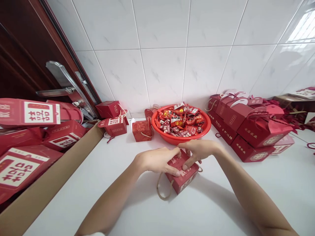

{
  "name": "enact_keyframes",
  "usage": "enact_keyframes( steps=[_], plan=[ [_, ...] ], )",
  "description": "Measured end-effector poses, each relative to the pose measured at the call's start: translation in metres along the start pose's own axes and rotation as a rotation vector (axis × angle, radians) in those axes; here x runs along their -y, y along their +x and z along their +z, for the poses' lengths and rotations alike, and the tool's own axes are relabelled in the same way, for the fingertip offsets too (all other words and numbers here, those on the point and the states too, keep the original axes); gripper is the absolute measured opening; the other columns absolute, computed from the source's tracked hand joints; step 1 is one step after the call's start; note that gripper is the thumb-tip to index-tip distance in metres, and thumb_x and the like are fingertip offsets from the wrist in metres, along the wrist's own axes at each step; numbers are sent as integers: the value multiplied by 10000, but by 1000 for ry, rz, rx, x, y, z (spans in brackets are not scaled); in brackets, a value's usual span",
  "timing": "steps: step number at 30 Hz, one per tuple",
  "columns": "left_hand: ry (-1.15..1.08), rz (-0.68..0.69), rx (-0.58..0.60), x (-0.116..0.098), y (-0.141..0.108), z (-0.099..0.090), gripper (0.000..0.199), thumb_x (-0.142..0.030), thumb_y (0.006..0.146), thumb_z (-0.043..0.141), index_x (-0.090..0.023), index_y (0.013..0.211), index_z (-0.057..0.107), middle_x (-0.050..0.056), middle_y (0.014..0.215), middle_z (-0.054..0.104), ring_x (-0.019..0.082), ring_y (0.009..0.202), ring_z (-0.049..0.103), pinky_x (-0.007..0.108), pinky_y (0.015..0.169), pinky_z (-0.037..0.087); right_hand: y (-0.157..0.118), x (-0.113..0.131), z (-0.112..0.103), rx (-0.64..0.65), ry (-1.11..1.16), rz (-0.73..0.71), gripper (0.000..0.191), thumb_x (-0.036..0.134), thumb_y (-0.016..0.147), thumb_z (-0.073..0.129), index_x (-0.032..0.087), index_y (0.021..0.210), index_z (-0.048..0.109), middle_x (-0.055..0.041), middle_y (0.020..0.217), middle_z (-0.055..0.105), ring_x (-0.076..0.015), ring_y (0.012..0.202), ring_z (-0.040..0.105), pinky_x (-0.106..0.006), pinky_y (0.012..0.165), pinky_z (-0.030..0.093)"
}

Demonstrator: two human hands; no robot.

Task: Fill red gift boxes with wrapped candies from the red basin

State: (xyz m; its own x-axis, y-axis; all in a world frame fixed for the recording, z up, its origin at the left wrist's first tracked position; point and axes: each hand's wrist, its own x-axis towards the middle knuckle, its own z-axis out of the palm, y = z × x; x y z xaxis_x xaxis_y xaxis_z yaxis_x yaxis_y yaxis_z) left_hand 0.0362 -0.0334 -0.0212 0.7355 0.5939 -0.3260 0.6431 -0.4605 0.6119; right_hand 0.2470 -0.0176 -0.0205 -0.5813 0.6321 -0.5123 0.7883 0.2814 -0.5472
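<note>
A small red gift box [184,179] with pale Chinese characters lies on the white tabletop in front of me. My left hand [156,160] grips it from the left, thumb on the upper face and fingers at the far side. From the right, my right hand [200,151] holds the same box, its thumb also pressed on top. A twisted rope handle [161,196] loops out at the box's left, and a bit of rope shows at its right end. Just beyond my hands stands a red plastic basket [169,140] heaped with wrapped candies [180,120].
Left, a cardboard carton [61,168] holds several red boxes [21,167]. More small boxes [115,126] stand near the tiled wall [162,72], with one patterned box [142,130] beside the basket. Stacked red boxes [256,127] occupy the right. A door handle [55,92] is behind the carton.
</note>
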Motion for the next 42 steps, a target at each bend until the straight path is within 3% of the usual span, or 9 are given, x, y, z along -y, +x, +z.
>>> enact_keyframes(
  steps=[3,7,13,18,21,26,31,37,42],
  plan=[
    [72,-84,20,-3,0,-7,496,-509,804,661,-216,1195,574,74,1069,694,258,886,652,275,661,426,-6,2,-3,-102,-36,14,566,440,677,817,188,1131,594,-7,841,628,-132,596,571,-225,488,412],
    [71,-83,35,1,4,-18,480,-442,827,644,-234,1252,561,54,1138,684,251,968,639,264,690,425,-22,2,-5,-264,-13,-57,507,234,720,734,186,1209,608,38,682,562,-137,615,538,-226,524,378],
    [-31,-71,103,11,8,-25,459,-425,832,637,-292,1266,569,5,1065,694,191,794,661,251,653,429,-54,6,-11,-430,109,-240,220,285,810,659,169,996,676,24,649,579,-130,611,522,-248,570,401],
    [126,-37,-90,1,3,-18,352,-357,808,658,-269,1147,690,26,984,668,222,856,642,264,666,420,-60,7,-13,-497,145,-321,216,371,818,701,182,923,704,-47,880,702,-188,839,627,-285,708,477],
    [125,41,-223,-4,2,-13,300,-290,766,684,-241,1059,731,34,946,677,249,926,638,285,723,450,-56,8,-11,-480,183,-323,260,412,814,710,172,914,706,-53,853,704,-190,808,636,-294,704,489],
    [-276,143,-388,-9,0,-11,441,-298,765,728,-231,1198,679,70,1180,672,211,888,683,326,756,531,-53,13,-6,-499,254,-314,310,471,815,702,162,833,689,-43,784,688,-176,748,619,-288,678,481],
    [-655,287,-411,-14,-5,-13,403,-348,852,701,-201,1223,645,93,1171,702,257,1065,684,373,884,553,-52,21,-1,-549,226,-272,368,520,806,687,163,729,644,-22,703,646,-152,678,560,-268,618,433],
    [-778,408,-409,-18,-6,-11,410,-359,864,711,-190,1229,633,103,1218,689,289,1152,663,428,986,540,-48,25,7,-697,149,-136,444,585,797,666,171,648,605,-23,655,616,-140,634,520,-260,568,372],
    [-750,455,-421,-22,-8,-9,416,-375,829,749,-213,1201,656,87,1305,652,322,1238,622,437,1035,518,-48,30,14,-832,81,-18,294,378,829,609,187,611,563,-21,635,603,-143,623,513,-267,582,362]
  ],
)
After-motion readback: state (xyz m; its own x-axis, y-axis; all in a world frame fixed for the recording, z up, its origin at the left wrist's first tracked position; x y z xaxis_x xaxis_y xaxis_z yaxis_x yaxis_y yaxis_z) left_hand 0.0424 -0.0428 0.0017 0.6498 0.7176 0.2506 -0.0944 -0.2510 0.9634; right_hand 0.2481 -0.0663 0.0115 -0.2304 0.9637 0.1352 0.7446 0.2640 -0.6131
